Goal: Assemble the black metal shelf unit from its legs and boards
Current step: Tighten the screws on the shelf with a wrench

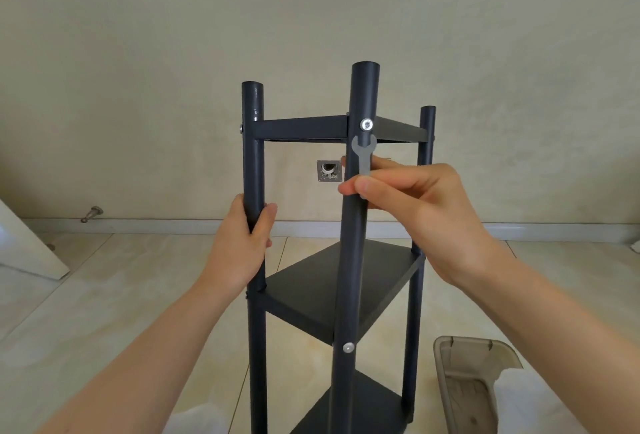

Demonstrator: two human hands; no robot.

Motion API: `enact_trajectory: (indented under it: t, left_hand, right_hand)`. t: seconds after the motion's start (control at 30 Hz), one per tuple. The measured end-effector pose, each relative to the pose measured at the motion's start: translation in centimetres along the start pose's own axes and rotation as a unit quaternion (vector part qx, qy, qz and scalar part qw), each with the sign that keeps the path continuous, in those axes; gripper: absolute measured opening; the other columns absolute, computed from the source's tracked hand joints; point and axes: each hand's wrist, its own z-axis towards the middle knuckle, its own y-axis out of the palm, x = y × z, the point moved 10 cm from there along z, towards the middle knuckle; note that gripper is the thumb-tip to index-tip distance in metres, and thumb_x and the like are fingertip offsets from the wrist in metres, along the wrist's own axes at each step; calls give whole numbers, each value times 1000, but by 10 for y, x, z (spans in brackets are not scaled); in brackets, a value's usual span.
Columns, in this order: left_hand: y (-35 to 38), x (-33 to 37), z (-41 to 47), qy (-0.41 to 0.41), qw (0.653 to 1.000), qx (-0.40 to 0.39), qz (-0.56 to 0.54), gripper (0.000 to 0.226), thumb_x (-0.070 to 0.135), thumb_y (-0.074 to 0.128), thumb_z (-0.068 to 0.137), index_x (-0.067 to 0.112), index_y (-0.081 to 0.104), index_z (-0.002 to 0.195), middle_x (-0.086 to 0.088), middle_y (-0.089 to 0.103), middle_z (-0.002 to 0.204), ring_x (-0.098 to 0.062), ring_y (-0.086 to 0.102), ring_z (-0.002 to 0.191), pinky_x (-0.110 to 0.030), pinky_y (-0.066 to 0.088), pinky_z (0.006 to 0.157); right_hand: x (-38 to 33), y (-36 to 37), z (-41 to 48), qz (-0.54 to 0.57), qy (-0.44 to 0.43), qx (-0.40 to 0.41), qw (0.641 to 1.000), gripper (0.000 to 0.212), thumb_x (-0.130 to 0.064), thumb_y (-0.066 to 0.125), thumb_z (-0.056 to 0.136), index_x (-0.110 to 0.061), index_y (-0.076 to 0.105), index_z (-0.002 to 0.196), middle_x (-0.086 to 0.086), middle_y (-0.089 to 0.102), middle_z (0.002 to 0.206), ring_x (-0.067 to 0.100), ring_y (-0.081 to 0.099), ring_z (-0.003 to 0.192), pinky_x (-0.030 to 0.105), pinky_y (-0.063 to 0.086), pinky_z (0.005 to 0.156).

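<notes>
The black metal shelf unit [311, 298] stands upright on the floor in front of me, with three boards fixed between its round legs. My left hand [242, 243] grips the front left leg [252, 143] between the top and middle boards. My right hand [415, 208] pinches a small flat grey wrench [363, 156] against the near right leg [358, 226]. The wrench's open jaw points up, just below the silver bolt [367, 124] at the top board [301, 129]. A second silver bolt [348, 347] sits lower on that leg.
A beige plastic tray [464, 381] lies on the tiled floor at the lower right. A white panel [24, 243] leans at the left edge. A metal wall plate [329, 171] and a door stop [91, 214] sit on the wall behind the shelf.
</notes>
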Motion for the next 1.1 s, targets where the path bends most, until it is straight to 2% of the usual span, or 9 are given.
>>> enact_trajectory:
  t: [0.07,0.13,0.2,0.27,0.37,0.47,0.63,0.8,1.1]
  left_hand:
    - [-5,2,-4,-16,998,17,52,23,24,55,101,15,49,122,-9,59,103,-24,60,91,-20,46,68]
    - [0,5,-14,-16,992,8,125,61,21,60,98,13,30,151,-9,43,137,-25,50,122,-29,48,96]
    - [2,19,-30,13,987,13,161,79,34,58,98,18,11,160,0,21,157,-21,25,145,-34,30,115]
    - [2,48,-47,92,987,25,126,67,55,44,97,30,26,157,11,19,159,-7,16,147,-20,18,115]
    - [14,68,-64,88,990,-45,-104,37,67,34,94,53,59,117,23,57,131,7,51,125,-8,40,98]
    - [44,67,-75,26,966,-139,-215,50,71,33,90,38,61,113,15,72,100,-6,72,91,-20,57,77]
    - [55,73,-72,38,966,-152,-204,51,59,43,83,14,58,102,4,57,63,-10,54,50,-17,50,56]
    - [62,73,-78,24,953,-156,-258,39,57,46,86,20,54,91,-1,45,63,-11,40,46,-22,40,46]
    - [63,61,-85,-14,939,-144,-311,57,69,49,76,13,51,87,-1,45,59,-12,37,42,-22,38,43]
  right_hand:
    - [-2,7,2,0,-1,-13,1000,20,-11,65,91,-23,80,87,-9,76,102,4,64,111,27,48,103]
    - [-1,12,4,-3,2,-19,1000,20,-12,66,91,-25,80,86,-10,76,102,-1,62,112,17,45,101]
    - [0,15,7,-10,6,-21,1000,20,-14,67,90,-28,80,85,-12,75,103,-3,61,113,13,46,98]
    - [0,17,11,-17,7,-26,1000,19,-15,66,91,-27,80,86,-12,75,102,-3,62,111,11,46,96]
    - [1,18,16,-10,8,-30,999,17,-12,64,92,-20,79,89,-7,76,101,0,65,107,11,46,94]
    - [2,18,19,4,9,-32,999,16,-10,64,92,-14,79,89,0,75,103,5,66,105,12,47,91]
    - [3,25,16,26,13,-53,998,16,-9,63,92,-13,79,93,-8,74,110,-6,60,113,5,43,89]
    - [1,25,12,7,4,-49,999,16,-14,64,92,-20,79,92,-10,76,103,-4,62,111,10,44,94]
    - [0,33,10,-7,-10,-74,997,17,-13,63,94,-19,79,96,-9,76,103,-8,60,111,7,41,93]
